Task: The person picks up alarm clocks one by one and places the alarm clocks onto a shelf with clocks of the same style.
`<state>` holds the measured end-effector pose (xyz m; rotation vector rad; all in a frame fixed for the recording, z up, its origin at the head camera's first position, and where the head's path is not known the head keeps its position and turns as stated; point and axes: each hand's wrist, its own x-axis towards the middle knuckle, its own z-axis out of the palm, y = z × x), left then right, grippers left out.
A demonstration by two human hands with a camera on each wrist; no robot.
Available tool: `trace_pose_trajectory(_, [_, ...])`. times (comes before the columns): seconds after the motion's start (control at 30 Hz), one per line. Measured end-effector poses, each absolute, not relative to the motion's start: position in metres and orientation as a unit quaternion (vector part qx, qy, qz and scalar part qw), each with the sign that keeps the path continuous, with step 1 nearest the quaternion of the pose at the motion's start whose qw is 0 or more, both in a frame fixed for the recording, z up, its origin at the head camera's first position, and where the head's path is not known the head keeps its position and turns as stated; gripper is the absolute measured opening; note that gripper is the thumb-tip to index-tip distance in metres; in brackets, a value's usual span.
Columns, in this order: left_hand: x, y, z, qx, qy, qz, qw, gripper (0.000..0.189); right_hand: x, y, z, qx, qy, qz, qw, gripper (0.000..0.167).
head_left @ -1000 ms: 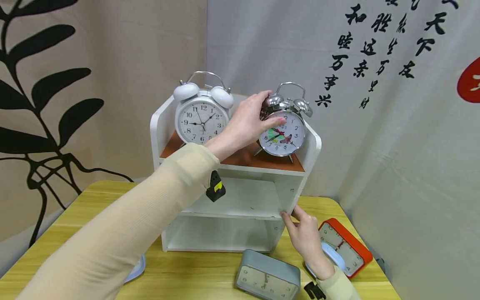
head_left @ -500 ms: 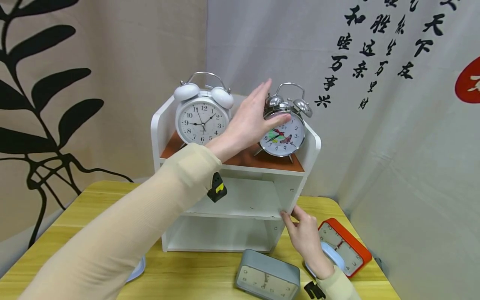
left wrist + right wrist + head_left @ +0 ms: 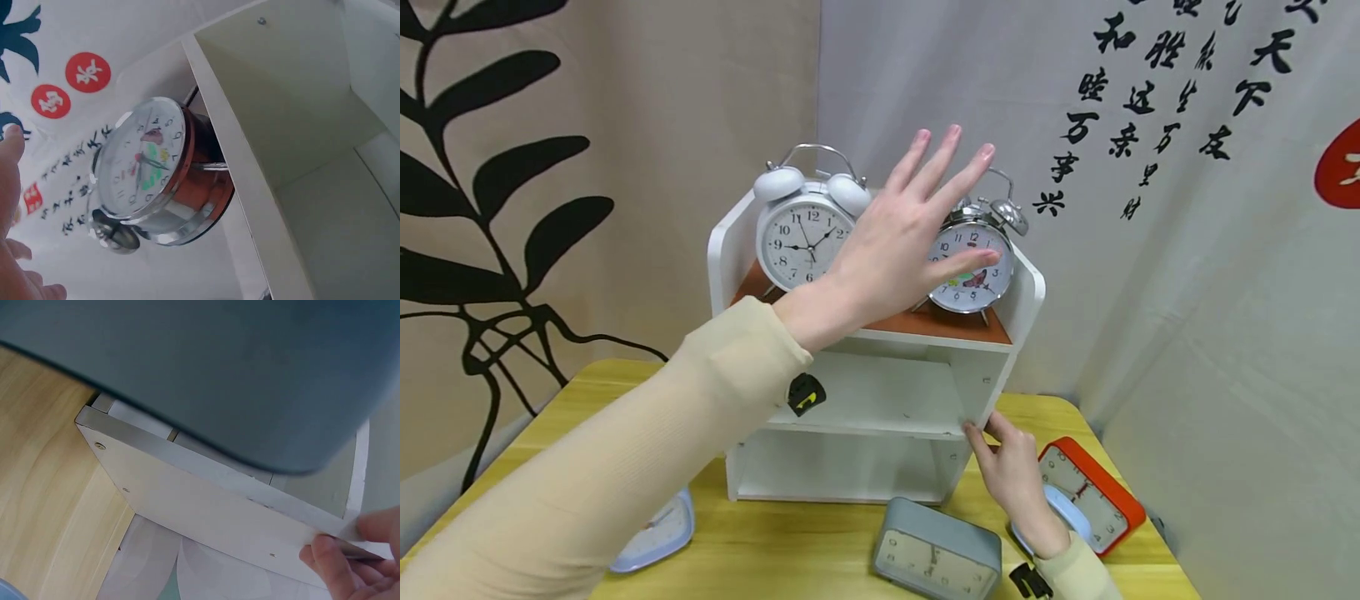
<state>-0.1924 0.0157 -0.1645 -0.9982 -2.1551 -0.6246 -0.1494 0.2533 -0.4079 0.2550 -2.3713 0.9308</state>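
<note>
My left hand [image 3: 898,242] hovers before the top shelf with its fingers spread, holding nothing. Behind it a silver twin-bell alarm clock [image 3: 973,275] stands upright on the brown top board, partly hidden by the hand. In the left wrist view, this alarm clock [image 3: 144,162] shows apart from the fingers. To its left stands a white twin-bell alarm clock [image 3: 805,237]. Low on the right, my right hand [image 3: 1011,471] pinches the side panel edge of the white shelf [image 3: 842,429]. The right wrist view shows the thumb and fingers on either side of that panel [image 3: 206,494].
A grey clock [image 3: 936,550] lies in front of the shelf on the wooden table [image 3: 760,542]. A red clock [image 3: 1093,496] and a light blue one [image 3: 1066,510] lie by my right forearm. Another blue-rimmed clock [image 3: 658,533] is partly under my left sleeve.
My left hand has come away from the silver alarm clock, its fingers spreading and moving toward me. The right hand keeps its grip on the shelf panel.
</note>
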Motion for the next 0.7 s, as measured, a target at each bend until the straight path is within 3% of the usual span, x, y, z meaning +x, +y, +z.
trace_pose_trajectory(0.7, [-0.157, -0.052, -0.201, -0.431, -0.779, -0.236, 0.391, 0.088, -0.149, 0.253, -0.409, 0.089, -0.891, 0.342, 0.287, 0.025])
